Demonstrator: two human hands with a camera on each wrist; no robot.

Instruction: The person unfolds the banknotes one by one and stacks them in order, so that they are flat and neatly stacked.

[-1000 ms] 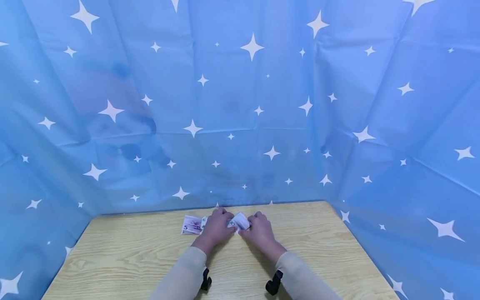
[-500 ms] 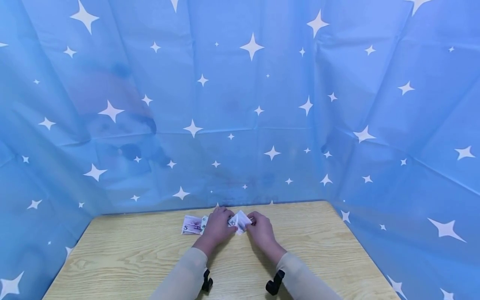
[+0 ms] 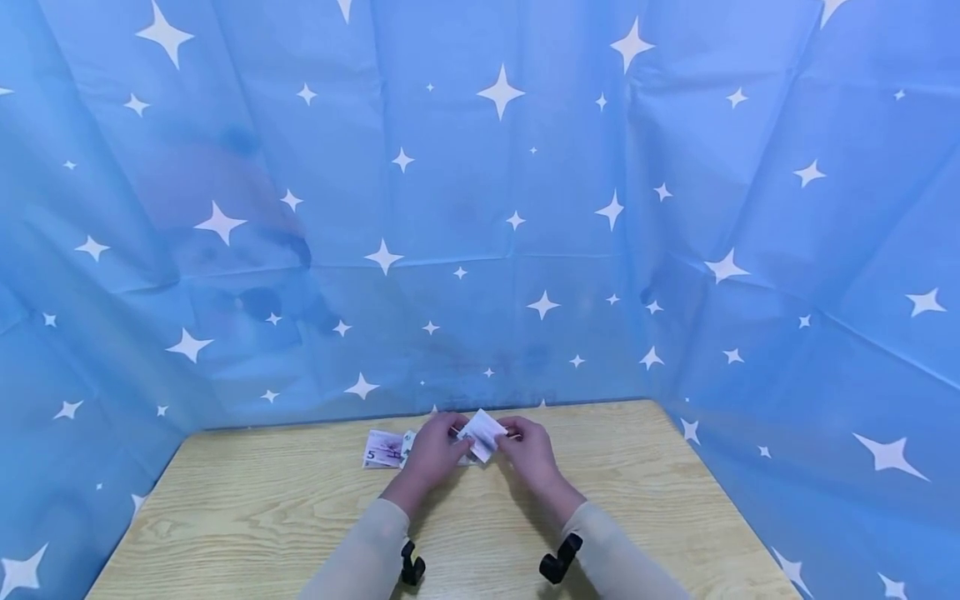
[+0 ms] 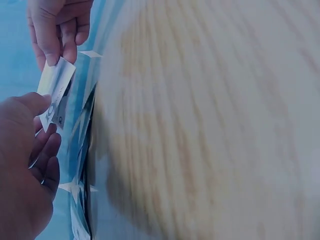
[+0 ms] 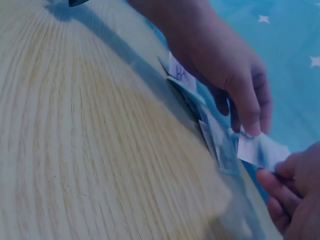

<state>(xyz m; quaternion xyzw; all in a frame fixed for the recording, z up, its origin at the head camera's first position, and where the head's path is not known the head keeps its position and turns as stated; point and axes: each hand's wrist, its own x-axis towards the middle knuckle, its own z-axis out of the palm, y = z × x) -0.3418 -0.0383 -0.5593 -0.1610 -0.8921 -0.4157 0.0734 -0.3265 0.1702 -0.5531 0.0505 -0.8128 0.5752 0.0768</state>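
L hand (image 3: 435,450) & R hand (image 3: 531,457) both pinching a note (image 3: 482,435), L thumb on its face, R fingers at opp. end. Note's btwn the hands, tilted, nr far edge of table (image 3: 300,517); can't tell if touching it. Purple 5 (image 3: 382,448) on table, L of L hand; green-marked note (image 3: 407,446) at its R end, partly hidden. Blue curtain (image 3: 450,208) behind.
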